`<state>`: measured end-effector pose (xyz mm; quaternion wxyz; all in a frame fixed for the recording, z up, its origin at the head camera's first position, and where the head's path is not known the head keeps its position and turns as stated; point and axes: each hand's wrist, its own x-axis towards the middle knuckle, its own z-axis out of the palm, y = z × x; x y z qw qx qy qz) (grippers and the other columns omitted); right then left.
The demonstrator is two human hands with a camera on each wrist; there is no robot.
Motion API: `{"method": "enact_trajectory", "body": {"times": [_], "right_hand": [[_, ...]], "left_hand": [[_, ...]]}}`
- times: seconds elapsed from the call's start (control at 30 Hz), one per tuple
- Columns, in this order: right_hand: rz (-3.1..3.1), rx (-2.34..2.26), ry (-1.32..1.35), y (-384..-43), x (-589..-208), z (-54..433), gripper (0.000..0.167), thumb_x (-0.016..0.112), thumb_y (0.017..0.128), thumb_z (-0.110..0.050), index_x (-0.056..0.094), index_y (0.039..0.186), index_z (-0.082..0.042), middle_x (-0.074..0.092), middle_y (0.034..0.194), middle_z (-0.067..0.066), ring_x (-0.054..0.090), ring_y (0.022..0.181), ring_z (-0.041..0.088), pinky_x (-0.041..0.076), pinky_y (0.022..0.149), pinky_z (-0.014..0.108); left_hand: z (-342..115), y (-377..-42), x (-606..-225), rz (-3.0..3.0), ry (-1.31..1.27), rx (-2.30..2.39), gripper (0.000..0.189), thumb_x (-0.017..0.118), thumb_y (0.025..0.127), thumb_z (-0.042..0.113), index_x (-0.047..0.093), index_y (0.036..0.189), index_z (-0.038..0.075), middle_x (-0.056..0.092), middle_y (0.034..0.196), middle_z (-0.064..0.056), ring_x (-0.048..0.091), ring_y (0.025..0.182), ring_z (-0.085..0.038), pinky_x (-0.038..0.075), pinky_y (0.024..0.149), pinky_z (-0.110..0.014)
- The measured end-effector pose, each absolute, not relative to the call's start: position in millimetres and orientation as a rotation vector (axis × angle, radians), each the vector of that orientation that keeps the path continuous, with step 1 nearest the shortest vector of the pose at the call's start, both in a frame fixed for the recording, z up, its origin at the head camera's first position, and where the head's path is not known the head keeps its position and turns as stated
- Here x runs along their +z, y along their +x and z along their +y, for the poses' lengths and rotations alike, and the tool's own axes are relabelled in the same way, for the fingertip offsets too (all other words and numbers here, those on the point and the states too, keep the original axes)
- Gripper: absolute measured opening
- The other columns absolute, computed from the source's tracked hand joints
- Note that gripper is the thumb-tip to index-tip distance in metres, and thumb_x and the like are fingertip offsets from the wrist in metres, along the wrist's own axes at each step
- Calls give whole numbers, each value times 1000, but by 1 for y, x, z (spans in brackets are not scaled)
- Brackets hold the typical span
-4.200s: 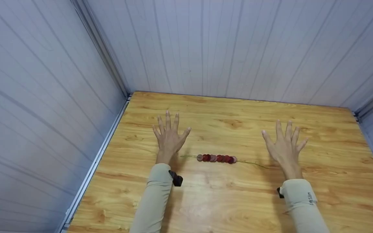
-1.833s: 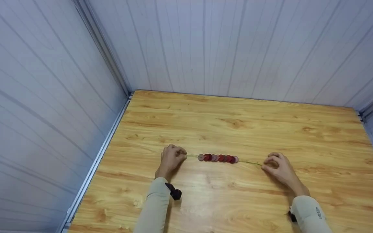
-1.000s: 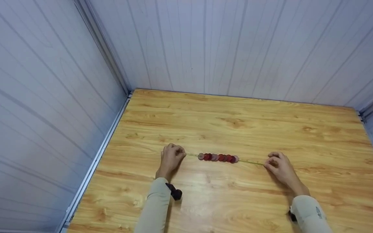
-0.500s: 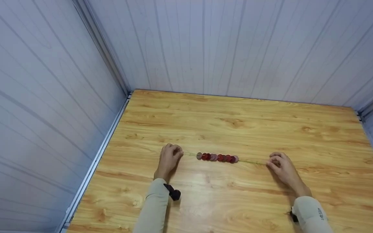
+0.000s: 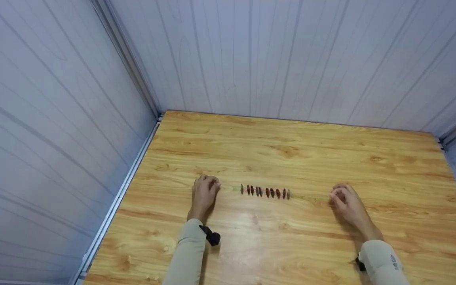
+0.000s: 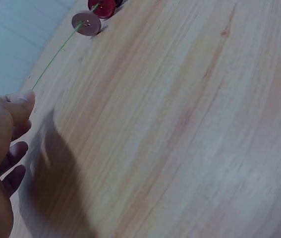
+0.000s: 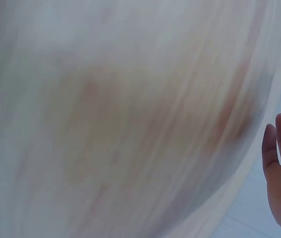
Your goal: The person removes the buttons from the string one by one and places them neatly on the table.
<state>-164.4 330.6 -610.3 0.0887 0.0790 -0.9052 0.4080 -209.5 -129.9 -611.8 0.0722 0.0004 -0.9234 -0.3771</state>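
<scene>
Done: round red and brown buttons (image 5: 267,192) strung edge-on, flanking left hand (image 5: 204,196) and right hand (image 5: 351,208) pinching taut thin green thread (image 6: 53,66), ends unjoined.

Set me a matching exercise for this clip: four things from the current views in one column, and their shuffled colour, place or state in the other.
1. left hand
2. buttons
3. string
4. table

A. green, running through holes in the left wrist view
B. yellowish-brown with wood grain
C. thumb and finger pinching a thin line
D. in a row, seen edge-on by the head camera

Pairs: 1-C, 2-D, 3-A, 4-B
</scene>
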Motion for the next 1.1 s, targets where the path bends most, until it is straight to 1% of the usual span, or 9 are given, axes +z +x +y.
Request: {"method": "enact_trajectory", "body": {"times": [0.1,0.23,0.4,0.47,0.53,0.77,0.87,0.97,1.1], "right_hand": [[-2687,1217,241,-166,-607,331,10,56,96,-9,60,89,-3,56,119,19,52,88,7,39,73,11],[-2696,1213,237,-166,-605,332,11,56,97,-13,59,89,-5,56,122,19,53,89,7,39,75,9],[-2680,1226,248,-165,-608,331,10,57,96,-10,59,89,-3,56,120,19,50,85,1,39,72,10],[-2679,1228,247,-164,-610,330,10,57,95,-9,60,89,-2,56,120,20,50,85,1,39,72,10],[-2694,1214,238,-163,-612,329,10,57,96,-9,60,90,-3,55,120,19,50,87,4,38,72,10],[-2762,1209,191,-161,-615,329,12,56,97,-14,60,91,-4,54,122,20,54,106,32,36,81,12],[-2791,1194,183,-161,-615,329,13,56,97,-15,61,91,-5,53,122,20,53,110,35,36,83,14],[-2821,1182,175,-161,-614,330,13,56,97,-15,61,91,-4,53,123,20,53,110,34,40,86,22],[-2855,1188,173,-161,-613,330,14,55,97,-14,61,91,-3,51,124,21,53,112,36,44,90,42]], "left_hand": [[-129,-210,-611,-2756,-9,-1114,6,68,89,23,68,90,17,60,97,-2,51,88,-24,38,81,-44],[-129,-210,-611,-2748,-9,-1101,6,68,90,23,68,90,17,61,98,-2,51,89,-24,39,83,-45],[-129,-210,-610,-2738,-3,-1092,6,67,90,23,68,89,17,60,96,-1,52,88,-25,39,83,-46],[-129,-210,-610,-2743,1,-1090,5,67,90,23,68,89,18,60,96,-1,52,89,-25,39,83,-46],[-129,-210,-610,-2750,6,-1092,6,66,91,23,68,90,18,60,97,-1,52,90,-25,39,84,-46],[-129,-210,-610,-2758,10,-1098,5,68,90,22,68,90,18,60,97,-1,52,91,-25,37,84,-45],[-129,-210,-611,-2758,4,-1104,5,68,89,22,68,90,17,59,97,-2,51,91,-24,37,83,-45],[-129,-210,-612,-2760,-2,-1103,6,69,89,22,68,91,17,59,96,-2,52,91,-24,37,84,-45],[-129,-209,-613,-2764,-20,-1100,7,68,89,23,68,91,16,59,95,-3,52,90,-25,38,83,-46]]}}
